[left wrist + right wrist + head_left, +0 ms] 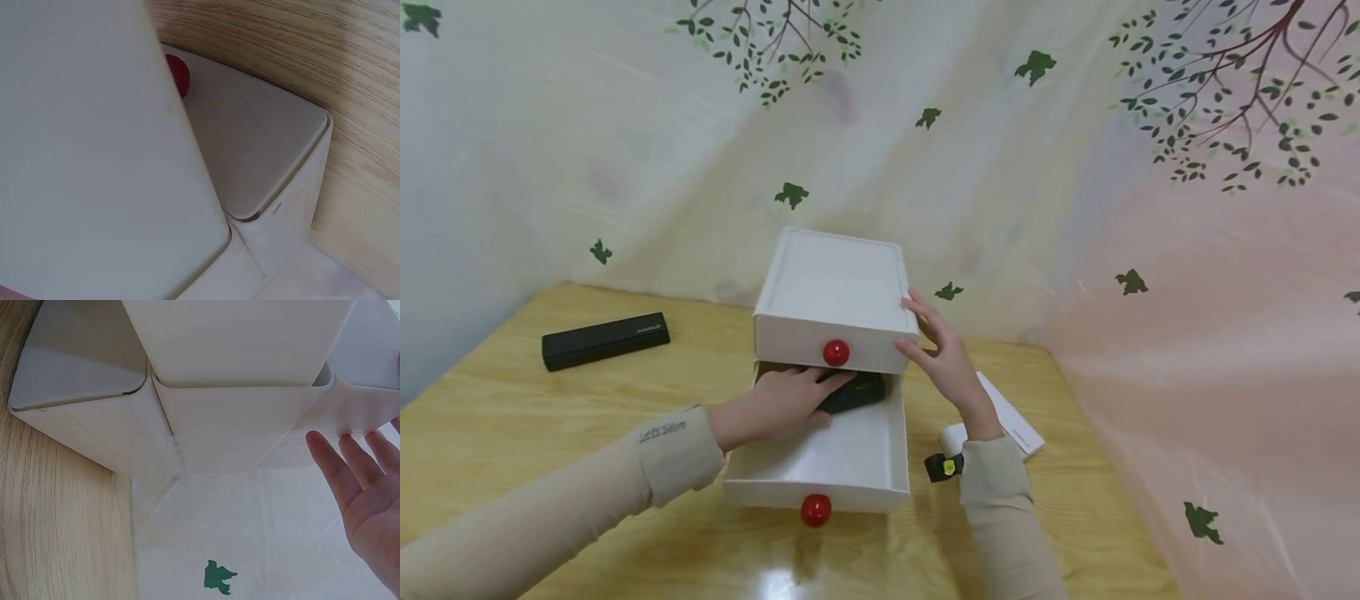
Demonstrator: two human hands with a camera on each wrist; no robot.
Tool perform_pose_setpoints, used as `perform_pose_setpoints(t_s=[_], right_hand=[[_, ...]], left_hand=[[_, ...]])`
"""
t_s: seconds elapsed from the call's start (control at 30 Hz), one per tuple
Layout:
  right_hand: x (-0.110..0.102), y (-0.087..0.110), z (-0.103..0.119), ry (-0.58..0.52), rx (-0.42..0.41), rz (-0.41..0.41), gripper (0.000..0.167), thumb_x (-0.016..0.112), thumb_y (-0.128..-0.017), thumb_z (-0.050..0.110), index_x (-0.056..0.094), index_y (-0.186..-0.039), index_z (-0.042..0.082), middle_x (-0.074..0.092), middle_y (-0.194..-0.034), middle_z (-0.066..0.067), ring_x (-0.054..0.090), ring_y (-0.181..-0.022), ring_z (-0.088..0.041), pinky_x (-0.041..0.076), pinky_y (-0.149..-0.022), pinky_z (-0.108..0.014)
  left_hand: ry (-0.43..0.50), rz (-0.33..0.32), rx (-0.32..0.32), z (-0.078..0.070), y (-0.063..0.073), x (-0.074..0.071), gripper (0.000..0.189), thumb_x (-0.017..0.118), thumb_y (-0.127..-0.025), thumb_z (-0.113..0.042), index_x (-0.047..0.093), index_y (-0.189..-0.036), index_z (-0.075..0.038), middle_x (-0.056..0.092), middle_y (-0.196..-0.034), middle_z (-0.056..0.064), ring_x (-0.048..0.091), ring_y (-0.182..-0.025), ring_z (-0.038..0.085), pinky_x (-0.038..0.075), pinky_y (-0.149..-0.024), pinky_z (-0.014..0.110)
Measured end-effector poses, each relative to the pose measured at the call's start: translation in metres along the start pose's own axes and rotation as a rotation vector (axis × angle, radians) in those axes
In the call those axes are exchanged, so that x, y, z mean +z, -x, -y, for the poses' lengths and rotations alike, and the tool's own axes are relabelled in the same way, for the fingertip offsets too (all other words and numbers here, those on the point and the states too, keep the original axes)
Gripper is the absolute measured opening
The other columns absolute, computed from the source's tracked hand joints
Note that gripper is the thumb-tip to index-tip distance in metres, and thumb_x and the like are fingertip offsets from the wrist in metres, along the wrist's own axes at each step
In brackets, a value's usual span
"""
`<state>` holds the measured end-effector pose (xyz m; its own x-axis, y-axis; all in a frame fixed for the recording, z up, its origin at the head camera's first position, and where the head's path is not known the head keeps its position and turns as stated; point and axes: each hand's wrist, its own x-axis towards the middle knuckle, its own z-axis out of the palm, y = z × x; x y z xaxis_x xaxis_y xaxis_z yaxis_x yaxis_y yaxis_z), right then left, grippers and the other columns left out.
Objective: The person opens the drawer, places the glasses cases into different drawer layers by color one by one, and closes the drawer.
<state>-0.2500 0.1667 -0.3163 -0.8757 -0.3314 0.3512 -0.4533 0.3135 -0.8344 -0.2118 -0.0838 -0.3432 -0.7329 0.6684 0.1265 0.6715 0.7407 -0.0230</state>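
A white stacked drawer unit [842,271] with red knobs stands on the table. One drawer [850,462] is pulled out below the top one. Inside it, my left hand [782,404] holds a black oblong object [853,393] between fingers and thumb; the object's far end is partly shaded. My right hand [951,362] rests its fingertips on the unit's upper right side, fingers mostly straight. The right wrist view shows this hand [375,494] beside the white casing. In the left wrist view, the pulled-out drawer [94,156] covers much of the frame, and the left hand is almost wholly hidden.
A long black case [606,342] with small lettering lies at the table's left. A white oblong box [1011,417] lies behind my right wrist, near a white rounded object [953,437]. A leaf-printed curtain [865,150] hangs behind the wooden table [685,367].
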Motion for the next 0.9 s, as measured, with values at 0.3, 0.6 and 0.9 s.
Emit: perform_pose_setpoints(t_s=[0.3, 0.6, 0.9], right_hand=[[0.007, -0.003, -0.003, -0.001, -0.014, 0.007, 0.055, 0.061, -0.095, 0.011, 0.042, -0.146, 0.018, 0.019, -0.163, -0.002, 0.03, -0.145, -0.034, 0.046, -0.1, -0.054], [0.002, -0.001, 0.0, -0.014, -0.011, -0.002, 0.057, 0.062, -0.094, 0.008, 0.042, -0.146, 0.016, 0.021, -0.162, 0.007, 0.03, -0.145, -0.033, 0.046, -0.101, -0.054], [0.003, 0.0, 0.003, -0.007, -0.002, -0.002, 0.056, 0.062, -0.094, 0.01, 0.042, -0.146, 0.014, 0.021, -0.162, 0.007, 0.031, -0.145, -0.034, 0.046, -0.1, -0.054]], left_hand=[[0.023, 0.031, -0.023, 0.003, 0.007, -0.003, 0.064, 0.066, -0.09, -0.039, 0.043, -0.146, -0.016, 0.05, -0.141, 0.02, 0.057, -0.119, 0.036, 0.053, -0.09, 0.05], [0.064, 0.043, 0.018, 0.004, 0.024, -0.023, 0.056, 0.064, -0.092, -0.039, 0.052, -0.14, -0.013, 0.051, -0.143, 0.014, 0.053, -0.124, 0.036, 0.049, -0.099, 0.051], [0.27, -0.08, 0.016, 0.024, 0.049, -0.041, 0.038, 0.068, -0.09, -0.022, 0.063, -0.125, -0.006, 0.065, -0.121, 0.011, 0.063, -0.109, 0.025, 0.054, -0.092, 0.044]])
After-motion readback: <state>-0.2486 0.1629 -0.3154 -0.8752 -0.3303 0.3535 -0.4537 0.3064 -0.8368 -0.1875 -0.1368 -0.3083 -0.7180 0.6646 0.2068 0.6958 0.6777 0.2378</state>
